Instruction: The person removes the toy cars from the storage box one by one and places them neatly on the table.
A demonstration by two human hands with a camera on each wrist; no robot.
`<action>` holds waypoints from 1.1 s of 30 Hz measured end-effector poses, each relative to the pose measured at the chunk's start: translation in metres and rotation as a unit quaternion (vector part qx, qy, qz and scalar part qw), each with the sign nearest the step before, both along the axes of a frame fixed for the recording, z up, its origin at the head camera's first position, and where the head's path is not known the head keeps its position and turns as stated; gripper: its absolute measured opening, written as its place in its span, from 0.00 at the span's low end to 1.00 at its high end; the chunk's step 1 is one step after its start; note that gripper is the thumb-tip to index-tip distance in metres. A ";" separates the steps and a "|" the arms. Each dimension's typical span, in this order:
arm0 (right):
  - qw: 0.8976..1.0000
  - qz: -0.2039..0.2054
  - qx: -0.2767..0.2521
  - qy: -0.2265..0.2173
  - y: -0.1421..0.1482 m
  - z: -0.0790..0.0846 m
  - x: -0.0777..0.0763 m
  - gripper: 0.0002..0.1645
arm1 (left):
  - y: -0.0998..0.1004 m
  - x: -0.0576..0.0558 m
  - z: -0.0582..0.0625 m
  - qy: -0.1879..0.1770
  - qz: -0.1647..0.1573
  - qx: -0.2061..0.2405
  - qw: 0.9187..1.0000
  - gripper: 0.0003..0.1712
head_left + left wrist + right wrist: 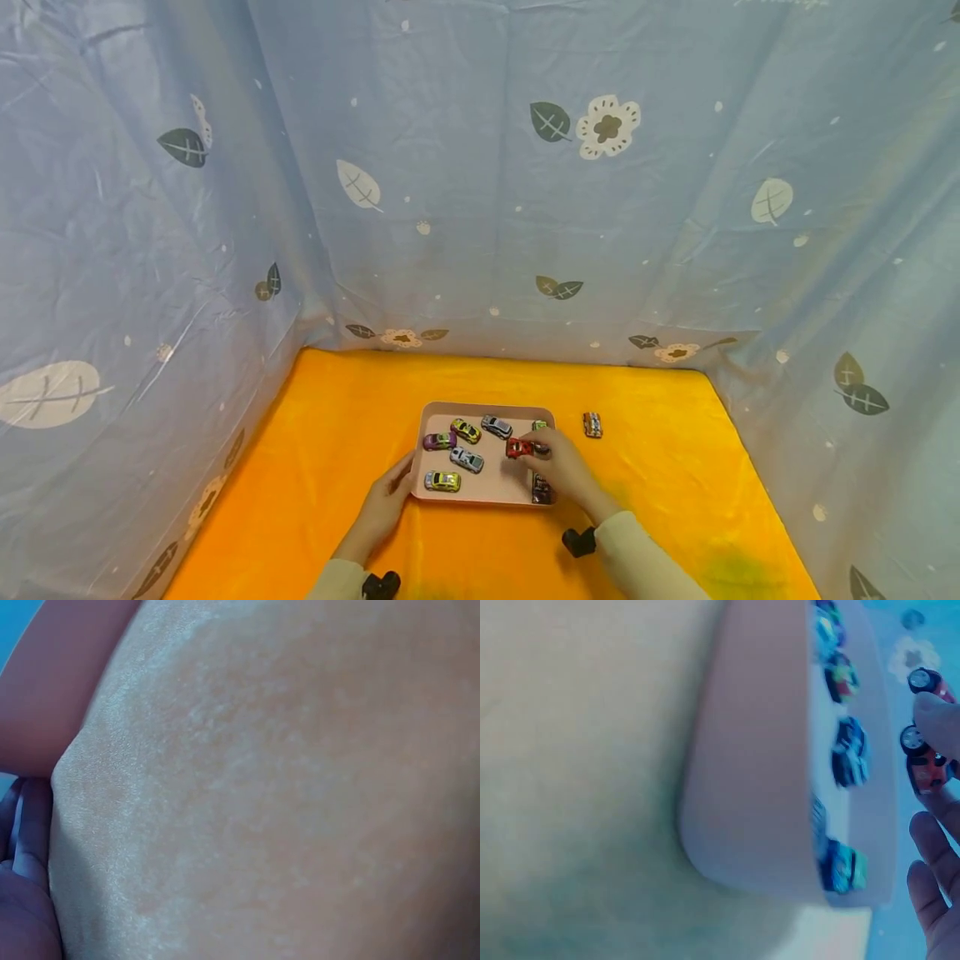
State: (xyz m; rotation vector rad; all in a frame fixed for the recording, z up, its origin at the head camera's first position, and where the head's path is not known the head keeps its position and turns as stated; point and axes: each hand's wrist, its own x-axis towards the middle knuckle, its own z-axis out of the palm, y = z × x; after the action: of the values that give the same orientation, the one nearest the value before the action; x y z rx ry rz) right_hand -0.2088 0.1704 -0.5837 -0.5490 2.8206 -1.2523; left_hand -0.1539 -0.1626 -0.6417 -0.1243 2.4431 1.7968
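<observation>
One red car (517, 448) pinched by the right hand (558, 467), left hand (384, 507) touching the tray (487, 490) at nine o'clock: mid-transfer, it seems, wanting gentle release!

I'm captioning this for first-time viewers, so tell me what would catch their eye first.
Probably the bright orange cloth, with patterned blue curtains behind and beside it. Near the cloth's middle, the right hand holds a red toy car over a pink tray of small cars; the left hand touches the tray's left side. One lone car lies right of the tray.
</observation>
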 end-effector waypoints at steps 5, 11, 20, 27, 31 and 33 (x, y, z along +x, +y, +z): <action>0.996 -0.072 -0.028 -0.041 0.016 0.011 0.001 0.23 | 0.000 -0.001 -0.001 0.003 0.001 0.001 1.000 0.27; 0.991 -0.121 -0.047 -0.017 0.032 0.012 0.000 0.22 | -0.001 -0.002 -0.003 0.006 -0.005 0.001 1.000 0.28; 0.982 -0.179 -0.060 -0.016 0.053 -0.004 0.000 0.24 | -0.002 -0.003 -0.003 -0.003 0.000 0.003 1.000 0.28; 0.959 -0.262 -0.090 -0.051 0.076 -0.023 0.003 0.29 | -0.002 -0.002 -0.002 -0.003 -0.002 0.002 1.000 0.28; 0.945 -0.303 -0.105 -0.069 0.089 -0.031 0.005 0.30 | -0.001 -0.002 0.000 -0.003 -0.003 0.002 1.000 0.28; 0.940 -0.315 -0.109 -0.076 0.093 -0.032 0.006 0.30 | -0.001 -0.002 0.000 -0.005 -0.004 0.002 1.000 0.28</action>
State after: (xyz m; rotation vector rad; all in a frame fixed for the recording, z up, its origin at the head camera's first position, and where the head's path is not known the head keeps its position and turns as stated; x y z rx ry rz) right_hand -0.2031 0.2633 -0.6160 0.4917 2.8249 -1.6096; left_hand -0.1561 -0.1634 -0.6415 -0.1230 2.4289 1.7939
